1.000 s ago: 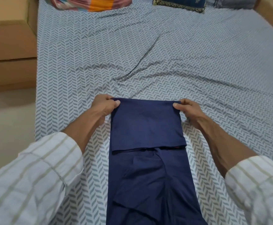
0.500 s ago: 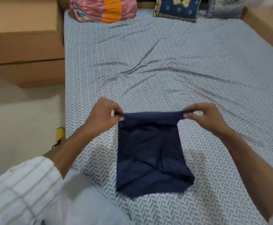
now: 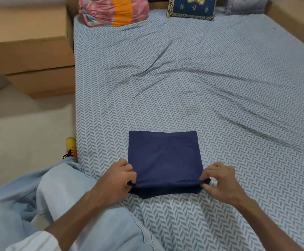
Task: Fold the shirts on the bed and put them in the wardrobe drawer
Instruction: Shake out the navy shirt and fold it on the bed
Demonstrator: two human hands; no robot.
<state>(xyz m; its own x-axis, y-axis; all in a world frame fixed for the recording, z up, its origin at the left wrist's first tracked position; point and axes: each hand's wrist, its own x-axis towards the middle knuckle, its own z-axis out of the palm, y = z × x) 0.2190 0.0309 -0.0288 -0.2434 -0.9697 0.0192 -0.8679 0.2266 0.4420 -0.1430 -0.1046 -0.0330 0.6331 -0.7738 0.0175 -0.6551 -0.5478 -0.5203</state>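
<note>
A dark navy cloth shirt [image 3: 163,160], folded into a neat flat rectangle, lies near the front edge of a bed covered in a pale blue herringbone-patterned sheet [image 3: 192,91]. The left hand [image 3: 117,180] pinches the rectangle's near left corner and the right hand [image 3: 220,183] pinches its near right corner, fingers curled on the fabric. The folding of this shirt looks essentially finished. Carrying it to the wardrobe drawer remains; no wardrobe or other shirts are plainly visible here
</note>
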